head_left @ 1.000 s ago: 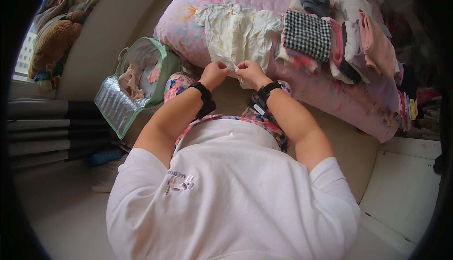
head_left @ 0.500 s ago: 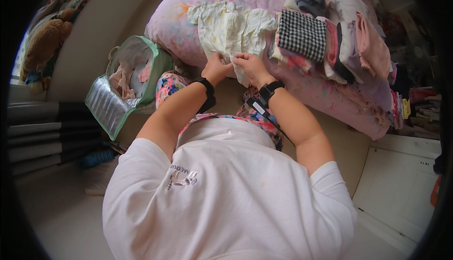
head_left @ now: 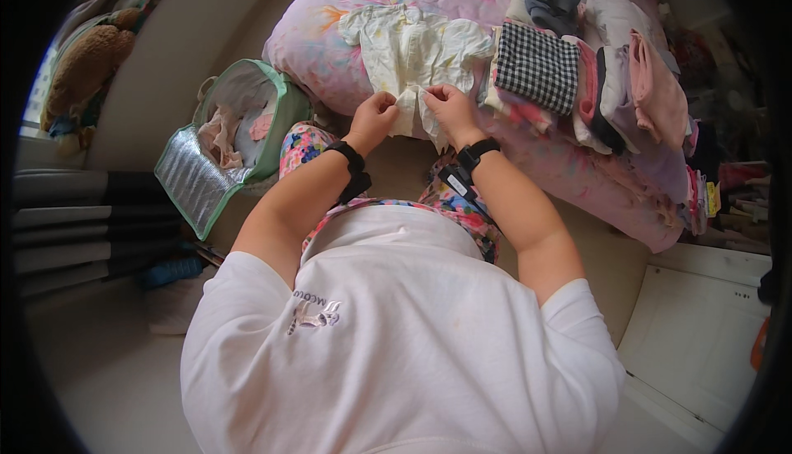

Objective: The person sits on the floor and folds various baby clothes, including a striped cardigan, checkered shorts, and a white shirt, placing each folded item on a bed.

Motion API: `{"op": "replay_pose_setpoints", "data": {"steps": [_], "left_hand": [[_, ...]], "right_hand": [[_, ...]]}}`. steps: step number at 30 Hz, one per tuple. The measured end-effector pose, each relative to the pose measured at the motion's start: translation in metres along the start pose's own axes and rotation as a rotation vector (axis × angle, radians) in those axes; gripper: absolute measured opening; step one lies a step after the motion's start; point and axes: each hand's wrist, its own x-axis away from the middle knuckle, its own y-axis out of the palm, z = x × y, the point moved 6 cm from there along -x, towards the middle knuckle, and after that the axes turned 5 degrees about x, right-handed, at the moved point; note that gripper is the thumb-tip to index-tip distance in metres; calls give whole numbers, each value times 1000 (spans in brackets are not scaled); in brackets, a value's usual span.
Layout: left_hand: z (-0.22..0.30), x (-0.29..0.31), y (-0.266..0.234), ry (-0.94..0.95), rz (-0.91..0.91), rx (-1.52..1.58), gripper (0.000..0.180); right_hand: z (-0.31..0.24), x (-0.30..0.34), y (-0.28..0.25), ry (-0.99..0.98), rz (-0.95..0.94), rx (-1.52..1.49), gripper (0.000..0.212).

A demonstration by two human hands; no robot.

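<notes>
A small white baby garment (head_left: 421, 46) with short sleeves and pale yellow marks lies spread at the edge of the pink bed, its lower part hanging over the side. My left hand (head_left: 376, 117) pinches the lower hem on its left. Just to the right, my right hand (head_left: 452, 112) pinches the same hem between thumb and fingers. A short stretch of cloth runs between the two hands. The garment's underside is hidden.
Folded clothes, among them a black-and-white checked piece (head_left: 538, 68) and a pink one (head_left: 657, 95), are stacked right on the bed (head_left: 318, 21). A green bag with silver lining (head_left: 200, 186) stands open at left, clothes inside. A white cabinet (head_left: 697, 330) is at lower right.
My hands have moved slightly apart, the left one leftward, with the hem now stretched between them. The whole view has shifted slightly.
</notes>
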Motion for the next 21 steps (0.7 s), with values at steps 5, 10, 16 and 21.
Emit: {"op": "replay_pose_setpoints", "data": {"steps": [5,10,16,21], "left_hand": [[6,-3,-3,-69,-44,198,16],[4,-1,5,-132,-45,307,18],[16,6,16,-58,-143,326,27],[24,8,8,-31,-34,86,28]], "right_hand": [[8,5,17,-53,-32,15,14],[10,9,26,-93,-29,82,14],[16,5,17,-70,-6,94,15],[20,4,15,-61,6,84,19]]}}
